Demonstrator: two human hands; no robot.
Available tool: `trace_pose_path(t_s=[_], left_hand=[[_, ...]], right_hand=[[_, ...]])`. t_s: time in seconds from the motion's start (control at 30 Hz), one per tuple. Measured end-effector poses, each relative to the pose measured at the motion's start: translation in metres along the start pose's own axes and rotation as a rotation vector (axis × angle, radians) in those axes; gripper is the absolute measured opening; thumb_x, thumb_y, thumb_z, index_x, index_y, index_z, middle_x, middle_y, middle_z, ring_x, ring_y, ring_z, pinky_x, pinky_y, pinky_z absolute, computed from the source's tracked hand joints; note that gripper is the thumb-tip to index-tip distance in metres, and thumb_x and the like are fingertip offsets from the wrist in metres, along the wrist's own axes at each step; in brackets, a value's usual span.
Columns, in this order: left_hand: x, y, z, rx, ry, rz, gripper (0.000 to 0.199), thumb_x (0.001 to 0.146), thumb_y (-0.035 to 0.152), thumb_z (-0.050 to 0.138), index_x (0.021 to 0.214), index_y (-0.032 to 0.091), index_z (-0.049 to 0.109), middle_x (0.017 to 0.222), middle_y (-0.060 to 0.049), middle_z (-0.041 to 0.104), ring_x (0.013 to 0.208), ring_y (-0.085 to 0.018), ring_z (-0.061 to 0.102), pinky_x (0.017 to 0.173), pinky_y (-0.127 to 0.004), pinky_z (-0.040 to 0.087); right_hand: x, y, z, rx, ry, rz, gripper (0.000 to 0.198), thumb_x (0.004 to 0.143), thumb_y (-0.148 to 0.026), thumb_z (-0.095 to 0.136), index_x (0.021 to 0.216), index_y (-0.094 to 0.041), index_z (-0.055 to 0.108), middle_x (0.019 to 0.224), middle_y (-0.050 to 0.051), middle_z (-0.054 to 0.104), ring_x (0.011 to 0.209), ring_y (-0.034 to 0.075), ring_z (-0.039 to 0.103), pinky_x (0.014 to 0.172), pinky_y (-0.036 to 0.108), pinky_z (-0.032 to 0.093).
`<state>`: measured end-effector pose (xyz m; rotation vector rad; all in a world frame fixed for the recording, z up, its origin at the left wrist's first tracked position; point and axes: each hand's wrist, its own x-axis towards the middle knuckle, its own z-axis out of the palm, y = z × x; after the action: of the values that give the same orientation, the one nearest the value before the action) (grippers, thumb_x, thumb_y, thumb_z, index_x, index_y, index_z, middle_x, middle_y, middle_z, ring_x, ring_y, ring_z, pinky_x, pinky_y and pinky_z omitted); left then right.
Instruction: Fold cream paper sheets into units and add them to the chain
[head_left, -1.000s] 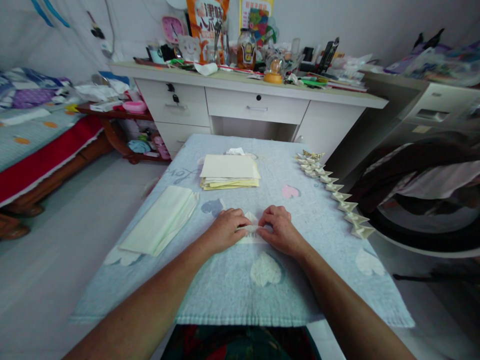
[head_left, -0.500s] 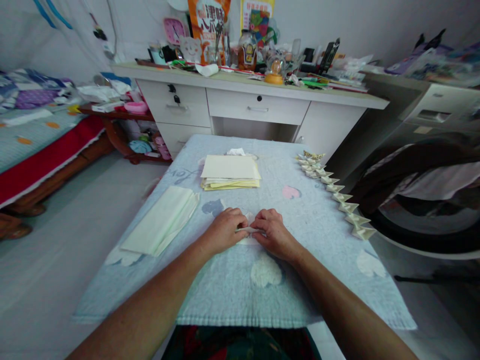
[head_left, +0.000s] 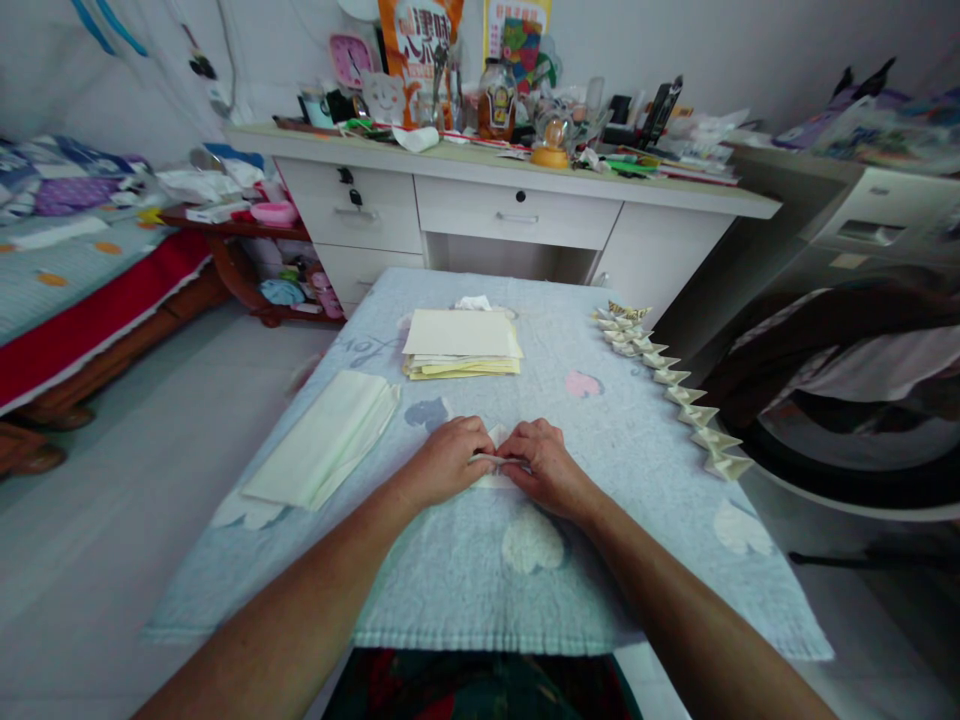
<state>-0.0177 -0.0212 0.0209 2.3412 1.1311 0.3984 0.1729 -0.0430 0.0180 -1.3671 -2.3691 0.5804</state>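
Between my two hands is a small piece of folded pale paper (head_left: 495,480), low over the cloth-covered table. My left hand (head_left: 453,460) pinches its left side, fingers curled. On its right side my right hand (head_left: 546,462) grips the paper with thumb and bent fingers. The fingers cover much of the paper, so its full shape is hidden. Beyond my hands lies a stack of cream and yellow paper sheets (head_left: 461,335). Left of my left hand rests a stack of larger pale sheets (head_left: 322,440). A row of several folded paper pieces (head_left: 691,412) runs along the table's right side.
A light blue patterned cloth (head_left: 450,590) covers the table. Behind it stands a white desk (head_left: 517,210) crowded with a jar (head_left: 496,100), bags and small items. A front-loading washing machine (head_left: 847,230) is at the right, a bed (head_left: 97,290) at the left.
Almost nothing differs. My hands stay in place with the paper still pinched between them, apart from slight finger movement; the view has shifted very slightly.
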Motion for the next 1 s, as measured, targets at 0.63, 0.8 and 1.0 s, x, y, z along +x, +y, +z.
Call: trace_pose_path(t_s=[0.63, 0.8, 1.0], left_hand=[[-0.006, -0.009, -0.014, -0.005, -0.028, -0.051, 0.011, 0.079, 0.026, 0.06, 0.075, 0.017, 0.065, 0.082, -0.002, 0.055, 0.082, -0.017, 0.055, 0.072, -0.026, 0.04], [-0.008, -0.012, -0.015, 0.006, -0.031, -0.053, 0.014, 0.081, 0.028, 0.058, 0.074, 0.017, 0.064, 0.081, -0.002, 0.054, 0.081, -0.017, 0.055, 0.071, -0.026, 0.039], [-0.009, -0.019, -0.015, 0.056, -0.027, -0.075, 0.018, 0.081, 0.03, 0.058, 0.07, 0.017, 0.063, 0.078, -0.002, 0.053, 0.08, -0.017, 0.054, 0.07, -0.026, 0.039]], right_hand=[[0.006, -0.002, 0.002, 0.034, 0.006, 0.092, 0.012, 0.085, -0.021, 0.061, 0.083, -0.022, 0.072, 0.086, 0.002, 0.064, 0.088, 0.019, 0.049, 0.081, 0.035, 0.028], [0.007, -0.007, 0.001, -0.002, 0.011, 0.135, 0.012, 0.085, -0.022, 0.06, 0.084, -0.021, 0.072, 0.086, 0.003, 0.064, 0.089, 0.019, 0.05, 0.081, 0.035, 0.028], [0.008, -0.009, 0.002, -0.063, 0.012, 0.183, 0.011, 0.084, -0.025, 0.059, 0.086, -0.02, 0.07, 0.088, 0.004, 0.064, 0.089, 0.02, 0.048, 0.078, 0.034, 0.026]])
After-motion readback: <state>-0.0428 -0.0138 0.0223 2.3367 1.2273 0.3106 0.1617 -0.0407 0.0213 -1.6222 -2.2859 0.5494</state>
